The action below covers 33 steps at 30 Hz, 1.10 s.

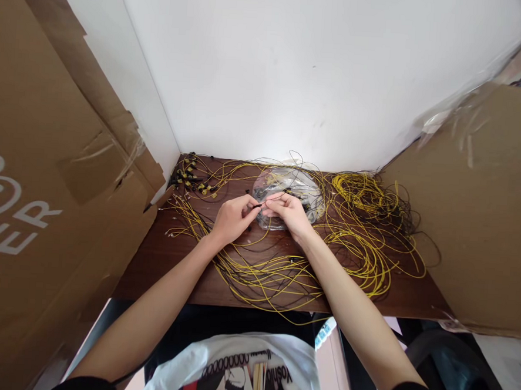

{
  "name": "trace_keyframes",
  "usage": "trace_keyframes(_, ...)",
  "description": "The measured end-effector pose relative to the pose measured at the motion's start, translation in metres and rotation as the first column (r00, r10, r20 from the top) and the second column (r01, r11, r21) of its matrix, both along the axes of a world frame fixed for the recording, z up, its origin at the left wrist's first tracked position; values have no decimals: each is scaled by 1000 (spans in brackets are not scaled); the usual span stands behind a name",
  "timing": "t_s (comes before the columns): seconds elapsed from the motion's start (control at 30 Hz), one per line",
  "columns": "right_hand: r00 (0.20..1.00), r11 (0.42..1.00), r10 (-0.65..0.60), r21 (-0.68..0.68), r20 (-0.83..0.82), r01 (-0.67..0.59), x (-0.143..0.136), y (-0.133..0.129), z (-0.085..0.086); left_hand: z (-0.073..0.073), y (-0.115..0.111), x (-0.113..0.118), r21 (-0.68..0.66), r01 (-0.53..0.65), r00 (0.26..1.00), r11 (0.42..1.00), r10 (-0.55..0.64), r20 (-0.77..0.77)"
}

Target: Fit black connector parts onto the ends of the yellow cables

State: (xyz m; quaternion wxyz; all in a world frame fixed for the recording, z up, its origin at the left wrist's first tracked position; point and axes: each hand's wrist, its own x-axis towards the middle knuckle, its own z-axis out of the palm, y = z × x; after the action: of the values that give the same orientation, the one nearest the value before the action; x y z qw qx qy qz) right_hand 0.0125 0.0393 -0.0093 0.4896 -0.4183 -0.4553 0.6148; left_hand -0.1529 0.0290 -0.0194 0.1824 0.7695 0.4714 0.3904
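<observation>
Over the middle of the brown table, my left hand (235, 218) pinches a small black piece (257, 206) between thumb and fingertips. Close beside it on the right, my right hand (289, 214) has its thumb and fingers pressed together on a thin dark wire. The fingertips of both hands nearly meet. Beneath and behind them lies a clear plastic bag (311, 192) with small dark parts inside. Yellow and black wires (264, 274) run in a loose bundle across the table in front of my hands.
Coiled yellow and black wires (362, 192) spread over the right side of the brown table (149, 276). Black connectors (186, 173) cluster at the back left. Cardboard panels (65, 206) flank both sides, and a white wall (285, 73) stands behind.
</observation>
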Motion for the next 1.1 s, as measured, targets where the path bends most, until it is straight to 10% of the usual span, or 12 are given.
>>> trace_keyframes(1.1, 1000, 1000, -26, 12, -2, 26, -1, 0, 0, -1, 1, 0, 0, 6, 1000, 1000, -6, -4)
